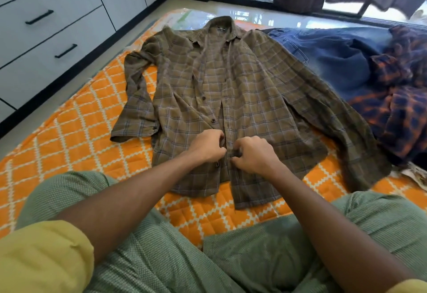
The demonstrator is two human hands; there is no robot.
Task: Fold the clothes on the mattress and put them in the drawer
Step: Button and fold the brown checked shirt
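Left hand [209, 145] pinching brown plaid shirt [242, 98] front edge | right hand [255, 155] pinching opposite edge | shirt lying flat on orange mattress [76, 135]

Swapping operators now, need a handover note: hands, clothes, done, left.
Left hand and right hand: each pinches a front edge of the brown plaid shirt, apparently buttoning it near the hem.
Shirt lies flat, face up, on the orange mattress. Jeans and a navy-orange plaid shirt are heaped at the right.
Done: nothing folded. Drawers closed.
Left: fold all three, put them away.
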